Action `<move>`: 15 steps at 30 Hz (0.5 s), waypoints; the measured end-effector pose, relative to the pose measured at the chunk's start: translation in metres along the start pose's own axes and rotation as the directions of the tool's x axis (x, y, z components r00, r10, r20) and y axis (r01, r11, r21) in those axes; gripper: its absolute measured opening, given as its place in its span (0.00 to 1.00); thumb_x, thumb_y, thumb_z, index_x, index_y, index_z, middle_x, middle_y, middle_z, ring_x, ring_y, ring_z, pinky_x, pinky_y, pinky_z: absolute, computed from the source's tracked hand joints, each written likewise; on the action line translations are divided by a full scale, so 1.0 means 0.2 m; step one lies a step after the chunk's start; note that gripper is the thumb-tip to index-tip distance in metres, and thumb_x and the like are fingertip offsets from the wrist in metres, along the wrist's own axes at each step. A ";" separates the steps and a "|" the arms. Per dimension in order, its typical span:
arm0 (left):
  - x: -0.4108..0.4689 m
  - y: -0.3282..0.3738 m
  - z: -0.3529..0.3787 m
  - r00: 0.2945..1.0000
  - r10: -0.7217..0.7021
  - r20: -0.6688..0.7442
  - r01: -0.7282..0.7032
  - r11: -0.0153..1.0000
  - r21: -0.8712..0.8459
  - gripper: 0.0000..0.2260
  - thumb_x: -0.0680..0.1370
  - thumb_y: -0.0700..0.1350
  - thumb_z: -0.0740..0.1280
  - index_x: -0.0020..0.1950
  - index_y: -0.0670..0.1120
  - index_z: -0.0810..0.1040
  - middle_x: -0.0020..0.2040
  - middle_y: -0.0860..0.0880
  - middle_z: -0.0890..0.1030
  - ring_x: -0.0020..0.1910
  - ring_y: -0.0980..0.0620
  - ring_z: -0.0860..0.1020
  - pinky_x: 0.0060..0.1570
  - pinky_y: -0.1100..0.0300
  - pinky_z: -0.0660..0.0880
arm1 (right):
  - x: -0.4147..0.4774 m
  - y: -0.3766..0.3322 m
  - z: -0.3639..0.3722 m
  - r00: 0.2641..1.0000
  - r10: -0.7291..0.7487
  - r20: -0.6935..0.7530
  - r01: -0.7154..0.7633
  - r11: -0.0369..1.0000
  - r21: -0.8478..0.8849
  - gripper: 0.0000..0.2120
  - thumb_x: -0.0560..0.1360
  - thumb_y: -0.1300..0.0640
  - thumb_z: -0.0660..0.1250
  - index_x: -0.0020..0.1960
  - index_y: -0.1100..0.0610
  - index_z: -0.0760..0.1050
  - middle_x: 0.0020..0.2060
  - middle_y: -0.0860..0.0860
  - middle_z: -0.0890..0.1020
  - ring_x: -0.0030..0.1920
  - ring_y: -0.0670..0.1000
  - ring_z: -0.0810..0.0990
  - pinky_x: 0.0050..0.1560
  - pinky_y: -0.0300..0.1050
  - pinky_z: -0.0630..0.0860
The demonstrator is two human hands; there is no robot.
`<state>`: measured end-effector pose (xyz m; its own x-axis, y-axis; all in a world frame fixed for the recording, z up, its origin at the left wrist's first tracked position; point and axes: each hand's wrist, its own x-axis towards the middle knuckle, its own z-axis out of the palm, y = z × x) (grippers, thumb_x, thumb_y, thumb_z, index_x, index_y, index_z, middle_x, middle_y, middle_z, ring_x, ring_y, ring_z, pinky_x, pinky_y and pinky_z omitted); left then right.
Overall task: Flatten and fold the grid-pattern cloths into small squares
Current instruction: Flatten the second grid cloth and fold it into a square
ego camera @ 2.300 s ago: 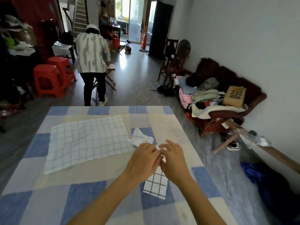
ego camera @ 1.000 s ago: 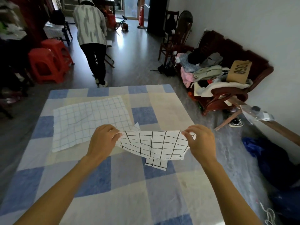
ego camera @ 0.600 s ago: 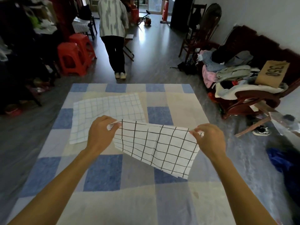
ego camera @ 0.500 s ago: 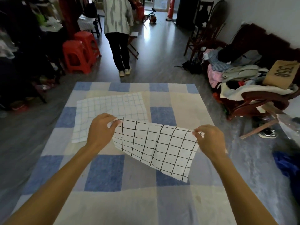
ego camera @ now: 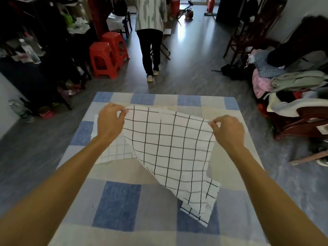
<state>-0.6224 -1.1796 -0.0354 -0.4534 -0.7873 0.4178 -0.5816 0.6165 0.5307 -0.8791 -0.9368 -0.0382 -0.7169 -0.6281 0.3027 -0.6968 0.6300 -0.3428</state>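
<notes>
A white cloth with a bold black grid (ego camera: 170, 148) hangs spread in the air above the table. My left hand (ego camera: 110, 121) pinches its top left corner and my right hand (ego camera: 228, 130) pinches its top right corner. Its lower edge droops to the tabletop at the right. Behind it lies a second white cloth with a fine pale grid (ego camera: 115, 151), flat on the table and mostly hidden by the raised cloth and my left arm.
The table wears a blue, grey and cream checked cover (ego camera: 117, 206). A person (ego camera: 150, 32) stands on the floor beyond the far edge. Red stools (ego camera: 104, 57) stand at the left, and a clothes-piled wooden sofa (ego camera: 292, 89) at the right.
Both hands have lifted the black-grid cloth higher and further forward, pulling it wider. It now covers most of the fine-grid cloth from view. The camera has tilted down.
</notes>
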 end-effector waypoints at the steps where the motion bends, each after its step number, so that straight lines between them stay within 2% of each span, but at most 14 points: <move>1: 0.05 0.00 -0.01 1.000 0.007 -0.026 -0.007 1.000 -0.006 0.08 0.77 0.44 0.67 0.50 0.40 0.83 0.49 0.43 0.82 0.50 0.44 0.77 0.49 0.61 0.66 | 0.05 -0.02 -0.01 1.000 -0.011 -0.025 0.012 1.000 0.019 0.12 0.76 0.49 0.67 0.50 0.56 0.83 0.47 0.54 0.84 0.44 0.56 0.81 0.48 0.53 0.77; 5: 0.19 0.05 -0.10 0.987 -0.005 -0.158 -0.008 0.996 -0.083 0.09 0.76 0.46 0.68 0.48 0.41 0.82 0.47 0.43 0.81 0.48 0.46 0.77 0.52 0.53 0.72 | 0.19 -0.13 -0.11 0.984 -0.043 -0.171 0.059 0.994 0.094 0.11 0.77 0.51 0.66 0.50 0.57 0.82 0.49 0.54 0.83 0.48 0.55 0.79 0.49 0.47 0.72; 6: 0.22 0.06 -0.13 0.980 -0.002 -0.197 -0.018 0.995 -0.101 0.09 0.76 0.47 0.69 0.47 0.41 0.82 0.46 0.44 0.81 0.46 0.49 0.77 0.52 0.54 0.72 | 0.21 -0.16 -0.15 0.975 -0.055 -0.215 0.081 0.990 0.114 0.10 0.77 0.51 0.66 0.49 0.57 0.82 0.48 0.54 0.83 0.49 0.55 0.79 0.49 0.45 0.70; 9: 0.22 0.09 -0.24 0.961 -0.001 -0.277 -0.041 0.988 -0.149 0.10 0.76 0.48 0.68 0.47 0.42 0.82 0.45 0.47 0.80 0.40 0.61 0.72 0.48 0.67 0.69 | 0.20 -0.22 -0.24 0.946 -0.062 -0.320 0.126 0.975 0.185 0.10 0.77 0.51 0.65 0.46 0.55 0.82 0.46 0.51 0.83 0.49 0.53 0.78 0.48 0.44 0.69; 11: 0.16 0.10 -0.30 0.950 -0.019 -0.313 -0.045 0.979 -0.196 0.10 0.76 0.48 0.68 0.47 0.43 0.82 0.45 0.48 0.80 0.40 0.63 0.73 0.47 0.72 0.68 | 0.14 -0.25 -0.29 0.927 -0.067 -0.368 0.156 0.963 0.218 0.09 0.76 0.50 0.66 0.45 0.53 0.82 0.45 0.49 0.83 0.48 0.51 0.78 0.48 0.45 0.71; 15: -0.04 0.10 -0.41 0.945 -0.018 -0.326 -0.068 0.965 -0.252 0.10 0.75 0.47 0.69 0.48 0.41 0.82 0.47 0.45 0.81 0.42 0.63 0.74 0.49 0.72 0.68 | -0.10 -0.26 -0.37 0.887 -0.075 -0.456 0.202 0.950 0.237 0.09 0.76 0.51 0.67 0.44 0.55 0.82 0.42 0.49 0.82 0.46 0.50 0.77 0.47 0.43 0.71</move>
<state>-0.5739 -1.1603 0.0323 -0.1980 -0.7548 0.6253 -0.3604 0.6493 0.6697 -0.8304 -0.9235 0.0395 -0.5948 -0.3958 0.6997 -0.8012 0.3633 -0.4755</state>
